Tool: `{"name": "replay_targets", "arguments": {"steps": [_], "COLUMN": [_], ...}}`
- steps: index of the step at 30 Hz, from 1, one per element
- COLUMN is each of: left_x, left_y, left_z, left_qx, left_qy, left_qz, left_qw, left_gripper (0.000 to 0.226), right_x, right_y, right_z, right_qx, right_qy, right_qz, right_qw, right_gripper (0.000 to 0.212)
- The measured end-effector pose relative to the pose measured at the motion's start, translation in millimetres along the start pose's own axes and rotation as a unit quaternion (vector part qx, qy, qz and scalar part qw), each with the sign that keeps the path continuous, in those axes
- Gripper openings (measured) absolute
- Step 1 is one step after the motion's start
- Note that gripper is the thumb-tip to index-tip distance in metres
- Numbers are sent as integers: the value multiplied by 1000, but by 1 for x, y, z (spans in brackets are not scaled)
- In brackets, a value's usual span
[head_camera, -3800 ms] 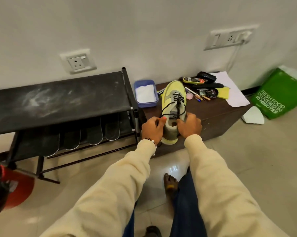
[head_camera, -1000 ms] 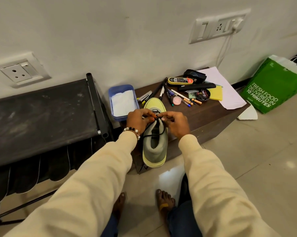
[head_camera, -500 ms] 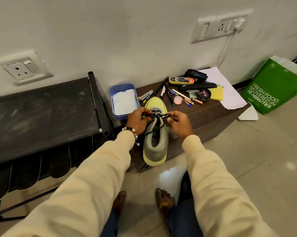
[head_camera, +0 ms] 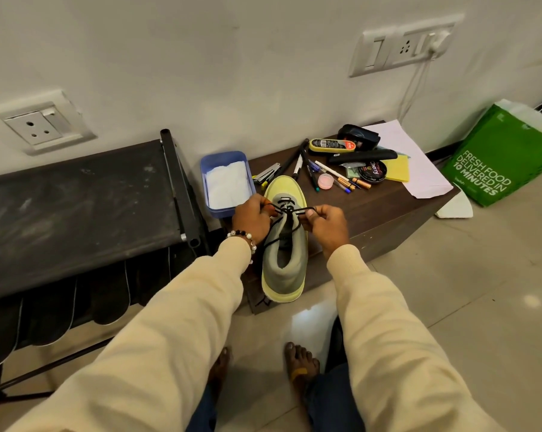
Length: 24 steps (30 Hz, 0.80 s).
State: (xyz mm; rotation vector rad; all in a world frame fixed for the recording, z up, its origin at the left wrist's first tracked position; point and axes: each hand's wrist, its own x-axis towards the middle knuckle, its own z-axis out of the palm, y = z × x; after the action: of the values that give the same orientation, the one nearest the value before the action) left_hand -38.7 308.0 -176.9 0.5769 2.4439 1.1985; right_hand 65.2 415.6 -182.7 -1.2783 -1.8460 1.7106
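A yellow and grey shoe (head_camera: 284, 263) lies on a low dark wooden box (head_camera: 382, 210), its heel hanging over the front edge toward me. Its black lace (head_camera: 290, 213) crosses the tongue in a knot. My left hand (head_camera: 253, 218) pinches one strand of the lace on the left side of the shoe. My right hand (head_camera: 327, 224) pinches the other strand on the right side. The lace runs taut between both hands, and a loose loop hangs down over the shoe's collar.
A blue tub with white cloth (head_camera: 227, 182) stands left of the shoe. Pens (head_camera: 335, 179), a polish tin (head_camera: 372, 172) and papers (head_camera: 413, 163) lie at the back of the box. A black rack (head_camera: 76, 207) stands on the left, a green bag (head_camera: 500, 157) on the right. My bare feet (head_camera: 301, 366) are below.
Earlier both hands held the shoe's heel. Then they moved up to the lace, and over the last second they have drawn apart, pulling the lace tighter across the tongue.
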Motion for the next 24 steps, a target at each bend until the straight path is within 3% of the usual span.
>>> {"name": "replay_targets", "arguments": {"steps": [3,6,9,12,16,21,24], "left_x": [-2,-8,-14,-20,-22,-24,-25], "left_y": [-1,-4,-7,1,10,4,3], "left_z": [-2,-5,-6,-8,-12,-12,-14], "left_qx": [-43,-131,-81,-43,-34,-4,24], "left_qy": [-5,1,9,-12,-23,-20,-21], "left_qz": [-17,-59,-37,12,18,14,21], "left_qw": [999,990,996,999,999,1000,999], "left_gripper": [8,9,7,14,18,20,21], "right_x": [-5,-14,-21,-25,-26,-28,-27], "right_y": [-6,-10,-11,-15,-23,-21,-23], "right_z": [-4,-9,-7,-4,-9,-10,-9], "right_qx": [77,114,32,-67,-162,-183,-179], "right_qy": [13,54,72,3,-35,-38,-16], "right_qz": [30,40,5,-46,-92,-71,-40], "right_qw": [996,991,997,997,982,980,983], "right_gripper": [8,13,11,8,18,29,21]}}
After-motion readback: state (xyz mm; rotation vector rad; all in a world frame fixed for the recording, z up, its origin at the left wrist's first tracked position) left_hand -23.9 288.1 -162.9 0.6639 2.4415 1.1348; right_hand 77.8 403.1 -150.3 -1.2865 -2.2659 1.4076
